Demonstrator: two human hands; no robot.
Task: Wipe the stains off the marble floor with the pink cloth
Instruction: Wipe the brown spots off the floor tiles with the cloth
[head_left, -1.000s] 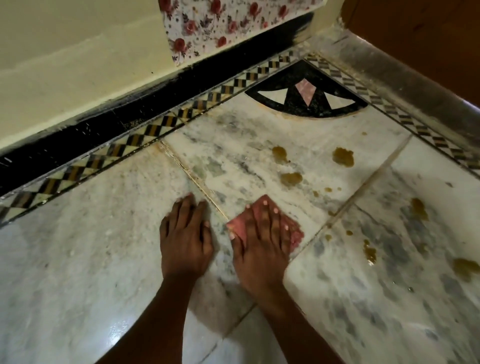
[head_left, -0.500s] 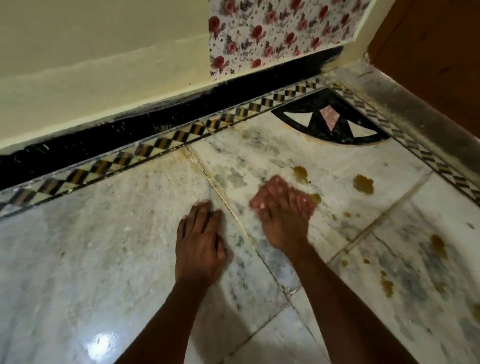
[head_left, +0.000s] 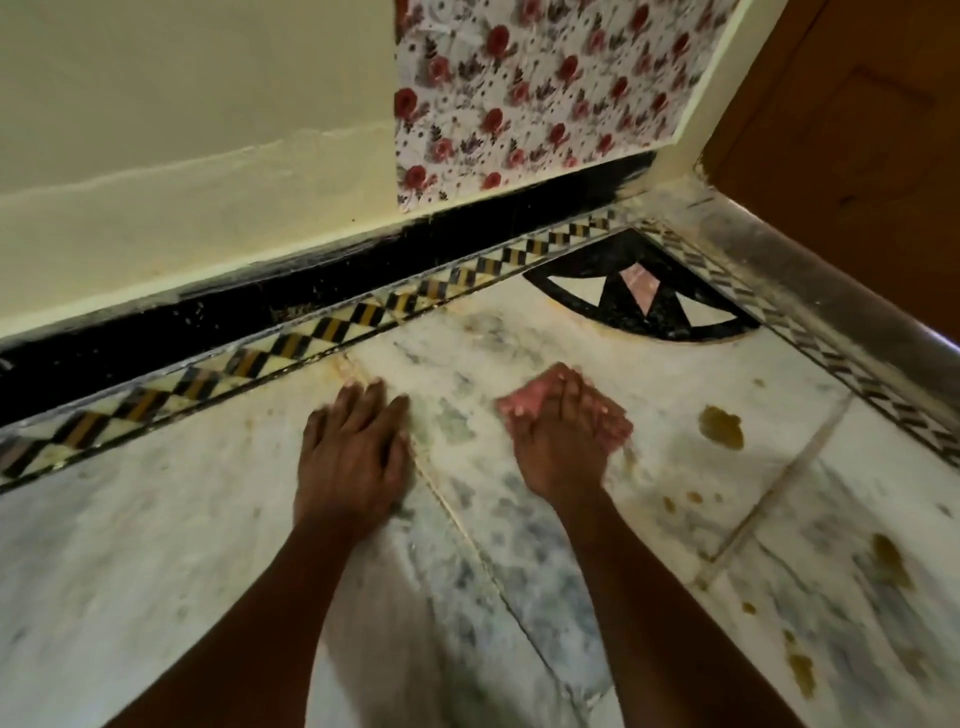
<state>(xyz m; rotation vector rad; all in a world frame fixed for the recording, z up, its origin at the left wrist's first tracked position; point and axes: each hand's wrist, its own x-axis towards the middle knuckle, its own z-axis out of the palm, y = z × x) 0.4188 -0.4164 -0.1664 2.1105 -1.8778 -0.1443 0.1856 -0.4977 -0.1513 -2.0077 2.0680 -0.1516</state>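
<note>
The pink cloth is pressed flat under the right hand; the nearest stain lies just to its right.

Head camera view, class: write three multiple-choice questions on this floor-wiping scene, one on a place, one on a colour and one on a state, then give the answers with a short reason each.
1. Where does the largest yellow-brown stain lie in relation to the crumpled pink cloth?
A. On the cloth's right
B. On the cloth's left
C. Under the left hand

2. What colour are the flowers on the patterned wall covering?
A. Blue
B. Red
C. Yellow

3. What is the left hand doing?
A. Gripping the cloth
B. Lifted off the floor
C. Resting flat on the white marble floor, holding nothing

Answers:
1. A, the stain sits on bare marble to the right of the cloth, which is under the right hand.
2. B, red blooms on a pale ground.
3. C, its fingers are spread straight on the marble, apart from the cloth.
</note>
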